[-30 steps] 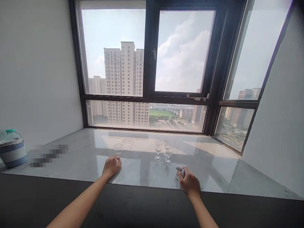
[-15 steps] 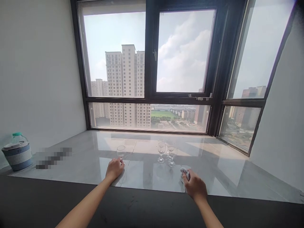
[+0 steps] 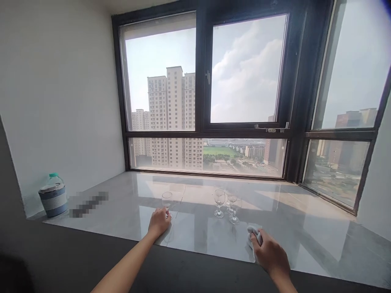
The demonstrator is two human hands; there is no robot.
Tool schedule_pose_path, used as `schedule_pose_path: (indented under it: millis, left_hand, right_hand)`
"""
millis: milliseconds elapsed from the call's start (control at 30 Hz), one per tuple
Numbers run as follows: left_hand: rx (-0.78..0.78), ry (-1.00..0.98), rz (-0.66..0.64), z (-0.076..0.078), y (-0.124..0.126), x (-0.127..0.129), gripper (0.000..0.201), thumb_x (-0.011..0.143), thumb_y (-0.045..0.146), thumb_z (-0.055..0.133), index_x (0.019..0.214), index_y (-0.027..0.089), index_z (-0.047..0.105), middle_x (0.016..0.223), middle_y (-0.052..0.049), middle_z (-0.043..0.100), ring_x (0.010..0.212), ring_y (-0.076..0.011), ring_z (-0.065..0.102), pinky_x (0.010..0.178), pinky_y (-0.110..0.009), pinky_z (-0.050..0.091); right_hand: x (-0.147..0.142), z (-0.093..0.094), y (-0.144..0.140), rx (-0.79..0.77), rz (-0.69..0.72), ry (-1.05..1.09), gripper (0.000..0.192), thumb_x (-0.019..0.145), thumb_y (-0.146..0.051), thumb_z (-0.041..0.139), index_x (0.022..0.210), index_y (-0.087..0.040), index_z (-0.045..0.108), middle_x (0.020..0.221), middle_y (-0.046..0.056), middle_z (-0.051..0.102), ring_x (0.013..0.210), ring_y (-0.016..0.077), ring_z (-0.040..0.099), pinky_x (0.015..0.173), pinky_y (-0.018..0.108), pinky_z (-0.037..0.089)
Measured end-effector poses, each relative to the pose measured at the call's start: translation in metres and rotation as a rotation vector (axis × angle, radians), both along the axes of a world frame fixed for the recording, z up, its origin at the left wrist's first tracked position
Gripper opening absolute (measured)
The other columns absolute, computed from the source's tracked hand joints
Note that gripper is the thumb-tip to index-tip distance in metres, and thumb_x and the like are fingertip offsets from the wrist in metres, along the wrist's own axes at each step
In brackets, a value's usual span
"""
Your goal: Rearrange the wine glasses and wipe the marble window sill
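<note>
- Your left hand [image 3: 159, 221] is resting on the marble sill [image 3: 293, 221], with its fingers curled around the foot of a wine glass [image 3: 166, 201]; the fingertips are sitting at the base of the stem, and the glass is standing upright just beyond the knuckles.
- Whether those fingers are pressing the foot firmly or only touching it, you cannot tell from this view.
- Your right hand [image 3: 271, 257] is lying near the front edge of the sill, with its fingers closed on a bunched white cloth [image 3: 253, 236]; the cloth is poking out past the fingertips and touching the marble.
- Three more glasses [image 3: 227, 204] are standing upright in a tight cluster between your two hands and a little farther back, apart from both; one is partly hiding behind the others.
- The held glass is standing well apart from that cluster, to its left.
- A dark counter edge [image 3: 189, 268] is running under both forearms, in front of the sill.
- A striped container [image 3: 53, 198] with a green-capped bottle in it is sitting at the far left of the sill, against the white wall.
- A blurred-out patch is lying just right of that container.
- A dark-framed window [image 3: 203, 101] is rising behind the sill, showing tower blocks and cloud.
</note>
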State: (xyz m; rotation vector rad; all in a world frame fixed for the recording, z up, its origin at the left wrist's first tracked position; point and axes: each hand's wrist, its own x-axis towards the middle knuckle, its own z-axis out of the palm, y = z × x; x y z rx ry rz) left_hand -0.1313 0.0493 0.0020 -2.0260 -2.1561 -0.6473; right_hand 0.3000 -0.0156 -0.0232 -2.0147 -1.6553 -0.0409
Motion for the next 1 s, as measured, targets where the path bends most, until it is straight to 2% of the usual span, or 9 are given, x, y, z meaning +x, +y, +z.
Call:
schedule_pose_path:
  millis: [300, 700, 867, 1000]
  left_hand:
    - [0.002, -0.011, 0.024, -0.008, 0.007, -0.003, 0.021, 0.089, 0.029, 0.046, 0.092, 0.017, 0.063, 0.087, -0.009, 0.065, 0.095, -0.024, 0.057, 0.082, -0.032, 0.036]
    - [-0.001, -0.001, 0.026, -0.007, 0.007, -0.003, 0.022, 0.089, 0.028, 0.045, 0.095, 0.017, 0.063, 0.093, -0.009, 0.068, 0.098, -0.0243, 0.057, 0.084, -0.032, 0.037]
    - [0.009, -0.004, 0.028, -0.01, 0.009, -0.005, 0.02, 0.087, 0.027, 0.046, 0.093, 0.017, 0.063, 0.092, -0.009, 0.068, 0.097, -0.0246, 0.058, 0.083, -0.032, 0.038]
    - [0.009, -0.02, 0.028, -0.011, 0.011, -0.008, 0.023, 0.088, 0.027, 0.047, 0.1, 0.017, 0.063, 0.096, -0.01, 0.068, 0.098, -0.0237, 0.059, 0.085, -0.032, 0.038]
  right_hand:
    - [0.009, -0.009, 0.01, -0.01, 0.066, 0.116, 0.042, 0.088, -0.054, 0.032, 0.097, -0.025, 0.062, 0.094, 0.009, 0.069, 0.086, 0.026, 0.065, 0.067, 0.032, 0.044]
    - [0.008, -0.014, 0.014, 0.075, 0.067, 0.119, 0.045, 0.087, -0.054, 0.032, 0.099, -0.024, 0.064, 0.096, 0.01, 0.07, 0.088, 0.0274, 0.066, 0.07, 0.034, 0.047]
    - [0.01, -0.02, 0.021, 0.112, 0.049, 0.153, 0.05, 0.083, -0.055, 0.036, 0.104, -0.022, 0.066, 0.1, 0.012, 0.071, 0.092, 0.0291, 0.067, 0.075, 0.036, 0.049]
    - [0.01, -0.024, 0.024, 0.143, 0.069, 0.176, 0.052, 0.083, -0.054, 0.035, 0.107, -0.021, 0.067, 0.107, 0.012, 0.071, 0.099, 0.0297, 0.066, 0.082, 0.038, 0.049]
